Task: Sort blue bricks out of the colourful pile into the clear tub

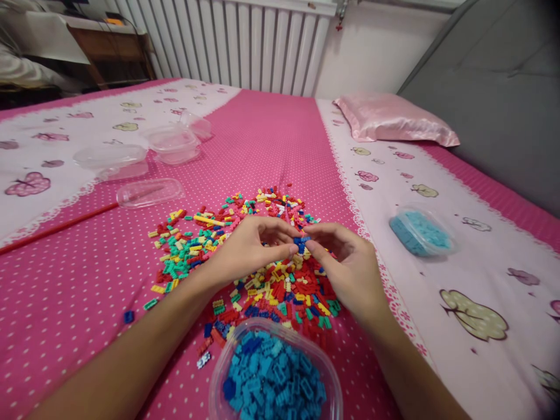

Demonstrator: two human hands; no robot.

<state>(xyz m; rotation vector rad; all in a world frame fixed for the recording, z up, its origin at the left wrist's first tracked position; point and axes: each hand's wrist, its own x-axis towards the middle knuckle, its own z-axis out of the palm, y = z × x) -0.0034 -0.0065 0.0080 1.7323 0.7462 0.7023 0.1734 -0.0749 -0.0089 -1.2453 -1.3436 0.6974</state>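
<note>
Both hands meet over a spread pile of small coloured building bricks on the pink bedsheet. Between their fingertips is a dark blue building brick, small and partly covered by fingers. My left hand pinches it from the left with thumb and fingers. My right hand grips it from the right in the same way. Nearer to me stands a clear plastic tub filled with light blue bricks, with a few dark blue ones on top.
A closed-looking clear tub of light blue bricks sits at the right. Clear containers and a lid lie at the left, by a red stick. Further back are a pink pillow and a white radiator.
</note>
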